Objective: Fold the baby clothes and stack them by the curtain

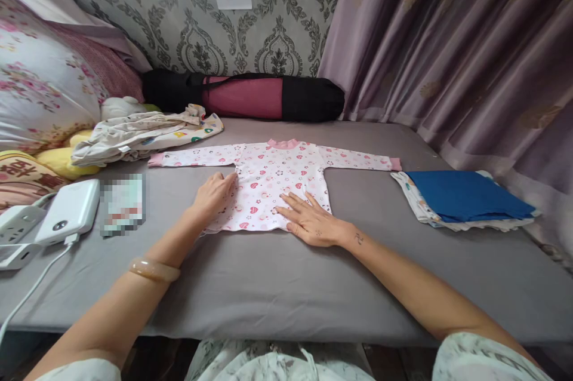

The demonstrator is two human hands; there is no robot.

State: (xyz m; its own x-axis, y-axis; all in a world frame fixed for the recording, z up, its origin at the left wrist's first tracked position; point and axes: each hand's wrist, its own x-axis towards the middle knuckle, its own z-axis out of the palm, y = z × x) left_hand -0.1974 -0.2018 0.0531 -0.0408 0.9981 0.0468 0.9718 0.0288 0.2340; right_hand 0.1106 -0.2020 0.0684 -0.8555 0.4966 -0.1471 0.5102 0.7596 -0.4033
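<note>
A small white long-sleeved shirt (280,184) with pink hearts and flowers lies spread out before me. Its pink collar points away and both sleeves stretch out sideways. At the shirt's left side, my left hand (213,194) has its fingers curled and closed on the side edge; the fingertips are partly hidden. My right hand (313,218) rests flat on the lower right of the shirt, fingers spread.
A grey sheet (277,285) covers the surface. Folded clothes with a blue top piece (470,196) lie at right. On the left are a crumpled garment (138,136), a white power bank (69,211) with a cable, and a blurred packet (123,205). A long black-and-red bag (244,97) lies behind.
</note>
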